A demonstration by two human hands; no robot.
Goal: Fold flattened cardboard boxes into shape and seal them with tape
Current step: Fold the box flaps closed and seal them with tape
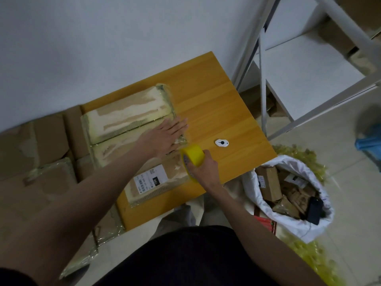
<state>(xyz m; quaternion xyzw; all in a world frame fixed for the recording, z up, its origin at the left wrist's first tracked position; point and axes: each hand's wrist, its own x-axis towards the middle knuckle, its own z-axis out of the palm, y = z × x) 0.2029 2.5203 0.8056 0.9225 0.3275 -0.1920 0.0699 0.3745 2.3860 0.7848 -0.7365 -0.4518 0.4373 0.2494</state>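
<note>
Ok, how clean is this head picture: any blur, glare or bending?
Head view: dim, flat light; white shelf frame bows from wide-angle distortion; blue object at right edge smeared; yellow tape roll and flattened cardboard box reasonably sharp; label print unreadable.

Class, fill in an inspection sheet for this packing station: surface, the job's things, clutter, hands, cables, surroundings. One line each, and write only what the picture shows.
Surface: wooden table, bare wood on its right part.
Job's things: flattened cardboard box lies on the table, old tape on it; roll of yellow tape at its right edge.
Clutter: small white tag on the wood; a shipping label on the box.
Hands: left hand presses flat on the box; right hand grips the tape roll.
Cables: nothing seen.
Surroundings: white sack of cardboard scraps at right; stacked cartons at left; white metal shelving behind; tape scraps on the floor.
</note>
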